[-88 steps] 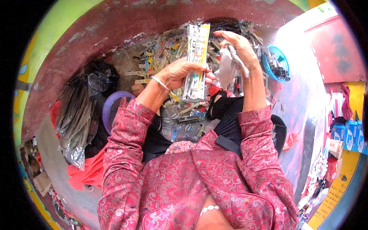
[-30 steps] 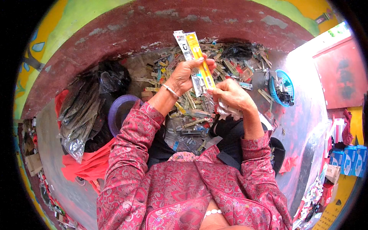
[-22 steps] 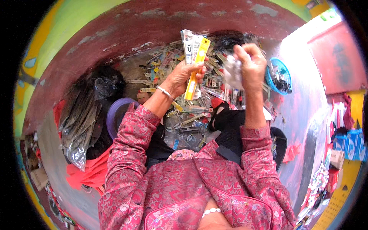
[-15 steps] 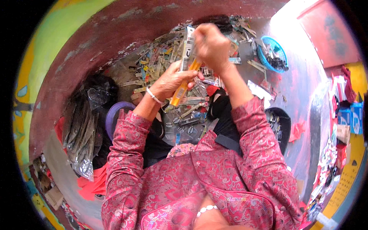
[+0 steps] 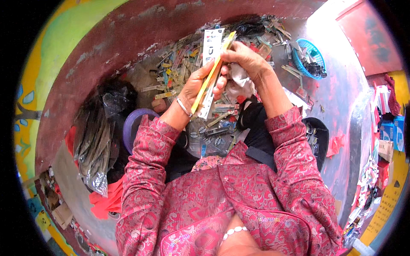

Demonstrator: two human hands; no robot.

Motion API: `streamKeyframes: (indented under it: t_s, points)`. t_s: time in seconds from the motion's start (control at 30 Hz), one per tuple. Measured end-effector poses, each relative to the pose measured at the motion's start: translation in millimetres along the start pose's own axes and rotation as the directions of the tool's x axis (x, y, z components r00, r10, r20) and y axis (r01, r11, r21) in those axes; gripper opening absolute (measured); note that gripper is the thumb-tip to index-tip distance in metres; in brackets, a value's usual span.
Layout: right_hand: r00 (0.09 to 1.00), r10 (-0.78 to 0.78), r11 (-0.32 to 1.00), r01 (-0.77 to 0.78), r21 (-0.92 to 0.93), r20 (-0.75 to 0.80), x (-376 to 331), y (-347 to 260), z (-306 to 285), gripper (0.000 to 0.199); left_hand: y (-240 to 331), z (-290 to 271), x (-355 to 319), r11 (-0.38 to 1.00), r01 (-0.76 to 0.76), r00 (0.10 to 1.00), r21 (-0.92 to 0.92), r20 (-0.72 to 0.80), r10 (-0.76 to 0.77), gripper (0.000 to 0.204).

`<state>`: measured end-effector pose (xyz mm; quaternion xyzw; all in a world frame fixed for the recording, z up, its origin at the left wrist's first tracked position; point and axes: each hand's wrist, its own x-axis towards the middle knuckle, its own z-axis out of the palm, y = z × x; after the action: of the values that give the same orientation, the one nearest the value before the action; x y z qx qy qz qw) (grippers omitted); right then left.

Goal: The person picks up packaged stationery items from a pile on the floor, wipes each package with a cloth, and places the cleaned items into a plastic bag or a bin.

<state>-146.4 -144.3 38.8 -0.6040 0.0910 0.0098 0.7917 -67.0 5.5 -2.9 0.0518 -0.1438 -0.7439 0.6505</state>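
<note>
- The left hand (image 5: 195, 87) is up over the pile (image 5: 171, 72), its grip closed firmly on a yellow pack (image 5: 207, 85) and a white pack (image 5: 212, 42), thumb across the near side and fingers curled round the far side.
- That mid-length hold probably keeps the slim packs from slipping, leaving their upper ends sticking out free above the thumb.
- The packs are splayed, not squared up: the yellow one stands almost edge-on and leans right, the white one shows its flat face behind it. The spread likely gives separate access to each.
- The right hand (image 5: 250, 62), also over the pile, is bent in from the right, knuckles upward. Its grip is mostly curled in, with a crumpled cloth (image 5: 240, 83) bunched under the palm.
- Its thumb and forefinger meet the yellow pack's right edge near the top; whether they pinch it or only press against it, I cannot tell.
- The cloth seems tucked under the palm so those two fingertips stay usable.
- Both forearms reach forward and converge above the pile, the left wrist, with its bracelet (image 5: 183, 107), angled inward; this pose presumably lets one hand steady while the other works.
- Right of the pile, a blue basket (image 5: 315, 48) holds dark bits, apparently kept apart from the rest; left of it lie clear bags (image 5: 92, 149), stacked lengthwise.
</note>
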Motion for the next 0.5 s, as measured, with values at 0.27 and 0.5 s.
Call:
streamKeyframes:
  t_s: [0.27,0.5]
  points:
    - [0.976,0.044,0.997,-0.031,0.064,-0.215,12,12,-7,0.029,11,-11,8,0.995,0.101,0.993,-0.012,0.069,-0.1,0.074]
    - [0.977,0.006,0.987,-0.04,-0.155,-0.213,10,6,-8,0.036,7,6,3,0.847,0.153,0.949,0.509,-0.315,0.018,0.042]
